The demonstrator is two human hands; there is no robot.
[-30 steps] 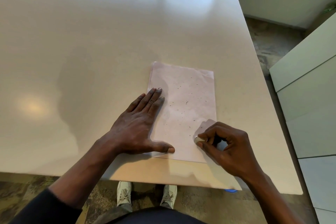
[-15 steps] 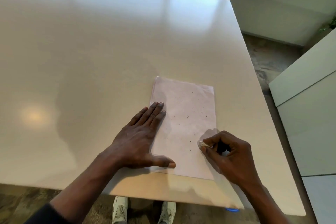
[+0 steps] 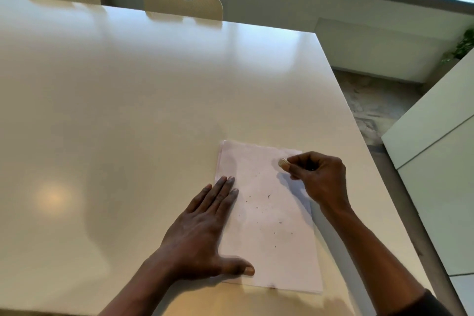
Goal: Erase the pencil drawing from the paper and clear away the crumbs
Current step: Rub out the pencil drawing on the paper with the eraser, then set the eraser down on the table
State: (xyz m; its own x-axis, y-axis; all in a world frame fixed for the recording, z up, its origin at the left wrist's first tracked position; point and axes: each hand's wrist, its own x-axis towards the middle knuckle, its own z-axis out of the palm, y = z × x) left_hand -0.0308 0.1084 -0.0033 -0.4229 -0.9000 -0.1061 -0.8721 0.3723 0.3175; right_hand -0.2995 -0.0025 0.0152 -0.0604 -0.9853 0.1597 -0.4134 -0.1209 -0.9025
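Your left hand (image 3: 202,233) flat, fingers straight, pressing paper (image 3: 269,213) left edge. Your right hand (image 3: 320,177) pinches eraser (image 3: 283,163) at paper's 1 o'clock corner. Crumbs (image 3: 268,196) scattered mid-sheet. Paper at table (image 3: 128,110) 5 o'clock.

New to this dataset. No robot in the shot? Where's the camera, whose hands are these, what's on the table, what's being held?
There is no robot here: a person works with two bare hands. Every picture comes from one wide-angle camera worn on that person's head, looking forward and down, so the arms enter from the bottom edge.

A sheet of paper lies near the right corner of a large pale table. Small dark crumbs are scattered over the sheet; I cannot make out any clear pencil lines.

The left hand lies flat with straight fingers on the paper's left edge, holding it down. The right hand pinches a small pale eraser over the sheet's far right corner; whether it touches the paper is unclear.

Two chairs stand at the table's far side.
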